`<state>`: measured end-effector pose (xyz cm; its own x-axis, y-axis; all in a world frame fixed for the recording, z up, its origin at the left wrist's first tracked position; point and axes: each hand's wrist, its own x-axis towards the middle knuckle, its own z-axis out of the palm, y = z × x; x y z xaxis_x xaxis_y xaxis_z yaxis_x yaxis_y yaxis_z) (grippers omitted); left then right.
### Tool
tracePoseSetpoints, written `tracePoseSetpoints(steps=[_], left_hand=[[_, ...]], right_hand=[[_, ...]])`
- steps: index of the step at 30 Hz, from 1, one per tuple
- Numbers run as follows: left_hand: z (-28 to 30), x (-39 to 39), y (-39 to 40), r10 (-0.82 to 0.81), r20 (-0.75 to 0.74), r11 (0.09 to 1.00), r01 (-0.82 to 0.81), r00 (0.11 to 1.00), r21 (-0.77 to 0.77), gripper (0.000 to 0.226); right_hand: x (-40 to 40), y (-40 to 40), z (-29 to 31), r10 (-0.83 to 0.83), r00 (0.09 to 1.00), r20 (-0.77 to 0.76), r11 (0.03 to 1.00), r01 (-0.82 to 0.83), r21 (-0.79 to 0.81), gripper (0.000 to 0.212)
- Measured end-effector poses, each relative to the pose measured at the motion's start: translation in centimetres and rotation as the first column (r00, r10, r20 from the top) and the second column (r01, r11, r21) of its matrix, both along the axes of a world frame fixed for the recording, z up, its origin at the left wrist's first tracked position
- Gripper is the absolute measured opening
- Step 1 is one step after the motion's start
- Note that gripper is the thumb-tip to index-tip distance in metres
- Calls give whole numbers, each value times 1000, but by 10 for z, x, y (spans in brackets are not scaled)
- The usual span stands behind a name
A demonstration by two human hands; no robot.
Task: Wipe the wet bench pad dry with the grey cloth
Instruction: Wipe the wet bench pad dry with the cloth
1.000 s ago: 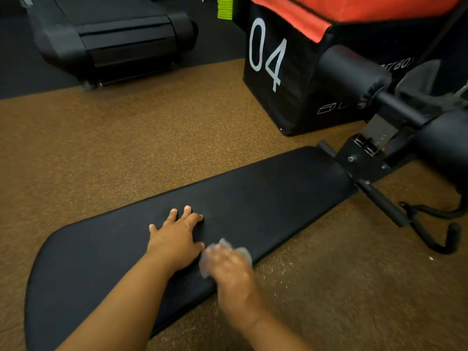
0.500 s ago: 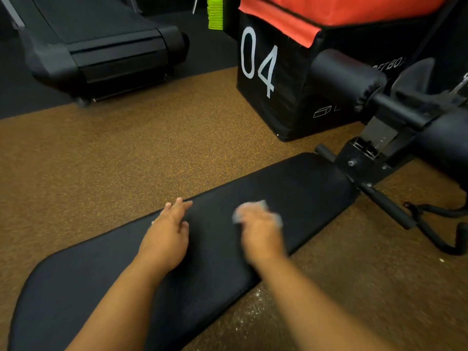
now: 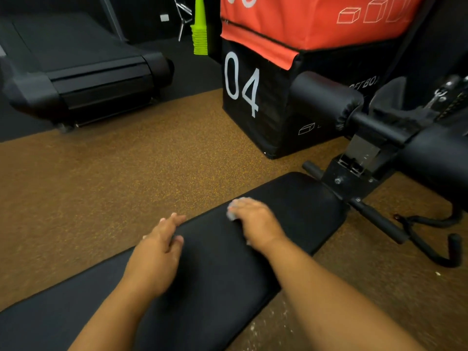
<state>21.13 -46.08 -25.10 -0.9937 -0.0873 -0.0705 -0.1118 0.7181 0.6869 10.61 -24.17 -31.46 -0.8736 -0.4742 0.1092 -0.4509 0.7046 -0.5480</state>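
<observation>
Floor [image 3: 106,188]: brown speckled rubber under the bench; darker flooring at the far side; pale flecks near the bench's near edge, lower right.
Bench pad [image 3: 217,272]: long, black, lying diagonally from lower left to the frame at right; wetness not discernible on the dark surface.
Treadmill [image 3: 83,72]: black, upper left, on the dark flooring, well apart from the bench.
Plyo box [image 3: 255,97]: black, marked "04" in white, standing beyond the far end of the pad; red box [image 3: 316,19] stacked on top, white cube outlines printed on it.
Bench frame [image 3: 354,173]: black metal, joined to the pad's far end; black padded roller [image 3: 321,100] above it, in front of the plyo box; curved black handle [image 3: 435,244] low at right over the floor.
Cones [image 3: 200,34]: lime green, stacked, behind the plyo box's left corner.
Left hand [image 3: 157,252]: palm down on the pad near its far long edge, fingers straight and relaxed, grasping nothing; fingertips reaching just past the edge.
Right hand [image 3: 255,221]: on the pad toward the frame end, pressed down over the grey cloth; whether fingers curl around it or lie flat, cannot tell, blurred.
Grey cloth [image 3: 234,207]: under the right hand, against the pad; only a pale bunch visible at the fingertips and a sliver by the wrist.
</observation>
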Motion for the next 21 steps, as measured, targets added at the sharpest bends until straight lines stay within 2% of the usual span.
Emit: tracePoseSetpoints(steps=[2, 3, 4, 5, 6, 7, 8, 9, 10, 12, 13, 14, 16, 18, 21], left_hand=[[-10, -6, 15, -77, 24, 997, 77, 997, -28, 46], [-16, -11, 22, -122, 35, 991, 124, 992, -50, 48], [-20, -16, 30, -159, 49, 984, 162, 986, -67, 50], [-24, -22, 37, -185, 63, 979, 190, 981, -80, 52], [-26, -27, 42, -201, 73, 974, 207, 977, -89, 53], [-28, -33, 47, -211, 74, 971, 217, 975, -97, 54], [-28, -38, 51, -218, 72, 969, 225, 973, -106, 53], [-28, -44, 56, -222, 70, 967, 229, 973, -114, 53], [-26, -50, 59, -223, 68, 966, 230, 972, -121, 52], [-24, -62, 67, -232, 57, 960, 238, 971, -150, 52], [-24, -69, 71, -238, 55, 955, 244, 970, -169, 52], [-23, -75, 74, -243, 54, 951, 249, 969, -184, 52], [-23, -84, 79, -245, 70, 946, 254, 967, -203, 52], [-23, -89, 80, -248, 110, 931, 268, 962, -247, 52], [-24, -89, 77, -268, 187, 878, 319, 945, -356, 53]], right_hand=[[-21, 70, 7, -190, 982, -2, 967, 187, 171, 68], [-30, 101, 4, -308, 951, -9, 927, 303, 220, 67], [-38, 127, 4, -443, 896, -22, 866, 434, 246, 58], [-48, 144, 2, -578, 816, -19, 791, 566, 233, 46], [-63, 150, 1, -723, 689, 55, 680, 695, 233, 38], [-77, 146, 1, -818, 568, 93, 565, 763, 314, 34], [-88, 130, 3, -850, 519, 87, 505, 757, 415, 34], [-94, 109, 6, -817, 568, 99, 538, 689, 486, 36], [-101, 85, 6, -743, 659, 117, 625, 619, 475, 39], [-95, 30, -2, -461, 874, 156, 851, 384, 358, 42], [-82, 10, -2, -303, 946, 113, 914, 255, 316, 41], [-71, -2, -1, -173, 984, 39, 937, 153, 314, 38], [-70, 3, 3, -111, 994, -22, 951, 112, 287, 33], [-87, 28, 4, -239, 971, 16, 934, 225, 278, 32], [-107, 92, 6, -510, 859, 40, 832, 481, 276, 36]])
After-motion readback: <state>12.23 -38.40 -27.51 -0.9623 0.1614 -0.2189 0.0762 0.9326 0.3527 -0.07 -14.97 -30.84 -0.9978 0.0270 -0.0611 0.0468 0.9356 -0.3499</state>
